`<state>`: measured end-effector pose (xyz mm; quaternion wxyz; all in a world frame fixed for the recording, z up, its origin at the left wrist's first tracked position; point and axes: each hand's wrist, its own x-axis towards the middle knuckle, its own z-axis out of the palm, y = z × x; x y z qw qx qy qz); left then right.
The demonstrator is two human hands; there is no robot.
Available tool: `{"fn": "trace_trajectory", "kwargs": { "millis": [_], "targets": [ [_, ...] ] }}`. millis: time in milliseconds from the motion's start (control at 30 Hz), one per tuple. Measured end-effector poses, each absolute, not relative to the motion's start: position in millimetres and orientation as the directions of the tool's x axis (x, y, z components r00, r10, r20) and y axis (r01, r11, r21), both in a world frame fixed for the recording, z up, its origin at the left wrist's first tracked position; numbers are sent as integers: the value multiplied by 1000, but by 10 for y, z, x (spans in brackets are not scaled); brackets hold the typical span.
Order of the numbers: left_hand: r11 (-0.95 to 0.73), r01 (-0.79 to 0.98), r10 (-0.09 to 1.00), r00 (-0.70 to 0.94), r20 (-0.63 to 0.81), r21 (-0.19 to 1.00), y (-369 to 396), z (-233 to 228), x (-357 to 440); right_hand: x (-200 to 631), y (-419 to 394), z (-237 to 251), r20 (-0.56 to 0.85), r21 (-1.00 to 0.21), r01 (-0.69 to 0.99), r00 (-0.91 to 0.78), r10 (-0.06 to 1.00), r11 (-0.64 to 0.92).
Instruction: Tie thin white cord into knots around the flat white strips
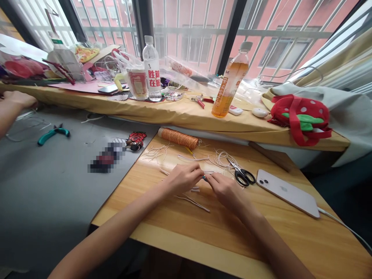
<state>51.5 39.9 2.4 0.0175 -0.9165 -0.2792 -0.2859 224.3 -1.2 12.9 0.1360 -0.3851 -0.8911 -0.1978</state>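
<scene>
Right between the two hands, over the wooden table (247, 240), is one small blue bit (205, 177). The left hand (187, 176) and the right hand (225, 186) both have their fingers pinched together on it, one from each side. They probably hold it with fingertips because it is so tiny. I can't tell what it is, since the fingers hide most of it.

Close by, one folded pale string (195, 202) lies in front of the hands. Behind them is a messy heap of string (223, 158), too tangled to count. One pair of scissors (245, 178) lies just beside the heap, maybe to be easy to grab. One roll of orange thread (178, 138) lies on its side at the back. One phone (287, 192) lies face down on the right, plugged into a white wire (334, 217).

Farther out, the ledge (180, 112) holds two bottles, one clear (151, 68) and one orange (229, 83), both standing up, perhaps to keep table room. One red bag (305, 112) sits there too. On the gray table (58, 201) is one pair of blue-green pliers (54, 134), near one hand of another person (21, 100).
</scene>
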Motion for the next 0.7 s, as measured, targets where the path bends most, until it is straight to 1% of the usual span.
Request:
{"fn": "trace_trajectory", "kwargs": {
  "millis": [67,100,167,233,267,333,433,533,600,633,700],
  "targets": [
    [-843,538,435,710,554,-28,365,25,524,2195,-27,103,434,241,791,-606,667,562],
    [-838,540,409,718,563,-79,353,23,529,2173,-36,93,457,232,812,-577,677,535],
    [-827,548,384,712,587,-123,338,9,538,2143,-50,80,494,198,852,-514,701,485],
    [-822,561,393,681,618,-96,334,-16,551,2130,-59,71,504,142,884,-452,736,445],
    [-824,563,408,659,632,-56,335,-31,559,2129,-61,66,501,108,895,-426,754,434],
    [-829,554,463,605,648,75,338,-58,576,2129,-60,55,492,21,903,-383,782,429],
    [-803,485,581,513,632,346,335,-73,611,2127,-49,43,510,-136,888,-317,800,438],
    [-714,381,698,451,556,587,331,-42,643,2136,-38,58,560,-255,851,-256,788,458],
    [-635,317,753,455,474,704,351,-3,642,2157,-32,81,570,-296,821,-257,780,487],
    [-599,294,767,476,429,744,372,17,632,2173,-30,91,561,-300,806,-284,778,510],
    [-560,274,761,542,355,782,432,44,592,2214,-23,102,524,-266,781,-374,765,564]
  ]
}}
